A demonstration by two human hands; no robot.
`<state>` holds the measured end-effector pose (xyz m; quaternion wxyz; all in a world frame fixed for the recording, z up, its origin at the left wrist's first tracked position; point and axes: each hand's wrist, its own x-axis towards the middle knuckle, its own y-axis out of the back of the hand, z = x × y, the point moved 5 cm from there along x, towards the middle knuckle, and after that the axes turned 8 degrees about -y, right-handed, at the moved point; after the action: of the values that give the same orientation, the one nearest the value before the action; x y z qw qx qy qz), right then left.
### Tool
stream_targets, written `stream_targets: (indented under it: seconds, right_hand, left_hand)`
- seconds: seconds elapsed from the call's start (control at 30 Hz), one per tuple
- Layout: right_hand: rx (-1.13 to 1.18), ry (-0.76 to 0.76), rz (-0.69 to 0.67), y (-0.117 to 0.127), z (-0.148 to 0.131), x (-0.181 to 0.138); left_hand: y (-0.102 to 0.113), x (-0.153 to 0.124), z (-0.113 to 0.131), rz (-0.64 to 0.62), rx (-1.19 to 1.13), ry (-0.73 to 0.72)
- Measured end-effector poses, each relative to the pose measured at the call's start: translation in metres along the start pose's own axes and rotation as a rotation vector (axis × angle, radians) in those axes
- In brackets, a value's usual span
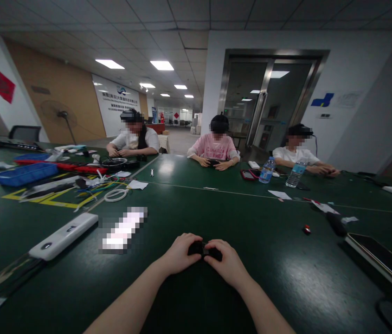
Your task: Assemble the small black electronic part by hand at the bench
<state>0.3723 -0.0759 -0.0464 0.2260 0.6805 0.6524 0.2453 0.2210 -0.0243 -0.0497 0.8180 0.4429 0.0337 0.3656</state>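
Note:
Both hands meet at the centre front over a small black object (pixel 214 253), which lies low at the green table (pixel 251 287). My left hand (pixel 180 254) grips its left end, thumb on the near side and fingers curled over the far side. The right end is in my right hand (pixel 228 262), held the same way. A short gap between the thumbs shows the object's middle; its kind cannot be made out, as the fingers cover most of it.
A white power strip (pixel 65 236) and a blurred-out bright rectangle (pixel 124 229) lie left. Right are a small red item (pixel 306 229) and a dark-screened tablet-like device (pixel 383 260). Farther off stand bottles (pixel 267 170), a blue tray (pixel 25 174) and tangled wires (pixel 103 185). Three people (pixel 214 148) sit opposite.

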Motion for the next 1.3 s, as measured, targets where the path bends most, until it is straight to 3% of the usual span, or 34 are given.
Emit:
stream_targets:
  seconds: [0.7,1.0,1.3]
  right_hand:
    - [0.035,-0.023,0.018,0.000,0.000,0.001]
    - [0.136,-0.145,0.070,0.012,0.004,0.000]
    - [0.243,-0.099,0.186,0.032,0.008,0.000]
  left_hand:
    - [0.000,0.001,0.000,-0.015,0.017,0.004]
    - [0.001,0.000,-0.001,-0.027,-0.030,0.025]
    - [0.003,0.000,0.000,-0.056,-0.042,0.075]
